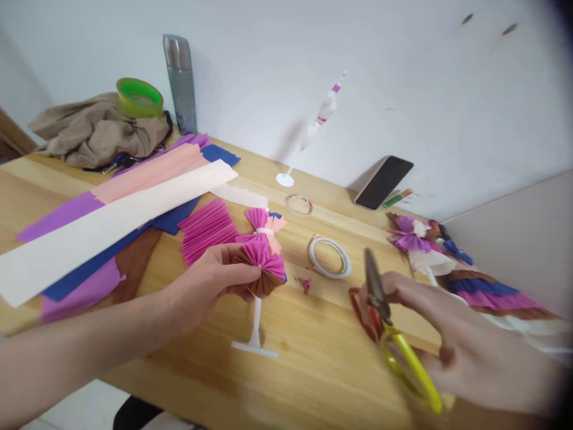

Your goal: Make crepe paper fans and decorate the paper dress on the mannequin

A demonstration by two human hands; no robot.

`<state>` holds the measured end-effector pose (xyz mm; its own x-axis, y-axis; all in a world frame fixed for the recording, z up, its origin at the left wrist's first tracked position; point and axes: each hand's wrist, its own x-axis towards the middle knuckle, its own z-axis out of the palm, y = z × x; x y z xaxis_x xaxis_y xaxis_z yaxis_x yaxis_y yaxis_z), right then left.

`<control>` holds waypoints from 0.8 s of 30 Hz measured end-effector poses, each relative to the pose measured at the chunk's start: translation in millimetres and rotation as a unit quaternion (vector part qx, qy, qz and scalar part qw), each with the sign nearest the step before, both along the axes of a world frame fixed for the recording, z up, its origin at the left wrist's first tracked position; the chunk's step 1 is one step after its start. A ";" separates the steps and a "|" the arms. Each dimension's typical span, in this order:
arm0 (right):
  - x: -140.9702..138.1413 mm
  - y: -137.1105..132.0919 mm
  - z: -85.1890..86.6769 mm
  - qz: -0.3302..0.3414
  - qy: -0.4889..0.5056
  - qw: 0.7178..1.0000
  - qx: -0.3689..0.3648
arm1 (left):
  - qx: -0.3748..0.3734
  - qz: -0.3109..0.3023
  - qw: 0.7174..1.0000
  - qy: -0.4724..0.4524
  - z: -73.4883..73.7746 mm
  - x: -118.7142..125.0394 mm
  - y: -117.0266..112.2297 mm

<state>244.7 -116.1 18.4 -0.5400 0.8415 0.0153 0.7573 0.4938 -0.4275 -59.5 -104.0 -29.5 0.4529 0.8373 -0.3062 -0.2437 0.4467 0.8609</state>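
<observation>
My left hand (213,282) is closed around a small paper doll (262,257) with a pleated pink and brown crepe skirt, standing on a white stand (255,341). My right hand (465,346) grips scissors (394,334) with yellow and red handles, blades closed and pointing away from me, to the right of the doll and apart from it. A tiny pink paper scrap (306,283) lies on the wooden table (322,358) between the two hands.
Long crepe paper sheets (111,221) lie at left, with a pleated pink piece (206,230). Tape rolls (330,257), a clear one (298,205), a phone (384,181), a finished doll (447,263), another doll stand (308,134), a flask (181,80), cloth and green tape (139,97) surround.
</observation>
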 end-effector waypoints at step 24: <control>-54.3 11.2 -25.2 0.049 0.058 0.994 -0.074 | 0.044 -0.005 0.997 0.070 -4.3 12.9 -3.9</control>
<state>190.4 -104.9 -6.8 -0.6215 0.7825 -0.0379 0.6500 0.4880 -0.5825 -46.7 -107.9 -33.8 0.4185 0.8599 -0.2923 -0.1141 0.3691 0.9224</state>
